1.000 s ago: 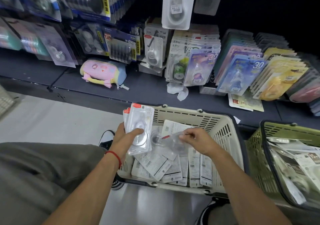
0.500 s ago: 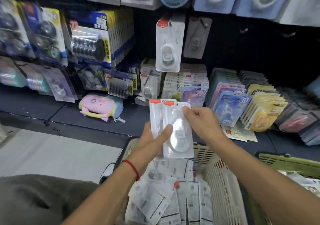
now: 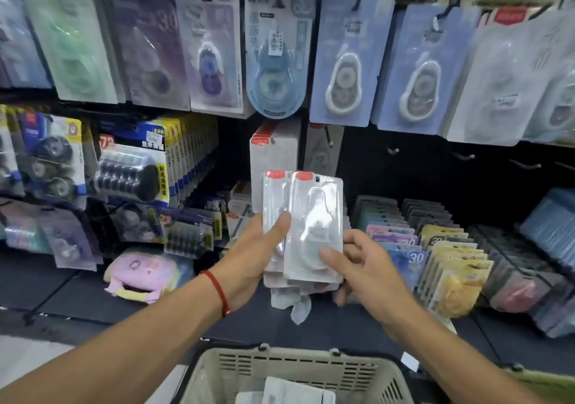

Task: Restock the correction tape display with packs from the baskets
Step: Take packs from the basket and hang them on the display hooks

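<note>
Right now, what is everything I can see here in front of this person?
Clear correction tape packs: several, red-topped, held in both hands.
Matching hung packs: a few, white with red tops, on the hook behind.
Upper hanging packs: many, blue, purple, green, top row.
Dark multipacks: several, black and yellow, left.
Shelf packs: rows, yellow, blue, pink, right.
Pouch: one, pink, shelf left.
Basket: one, beige, bottom centre.
Left hand: grips the packs.
Right hand: pinches the front pack.
</note>
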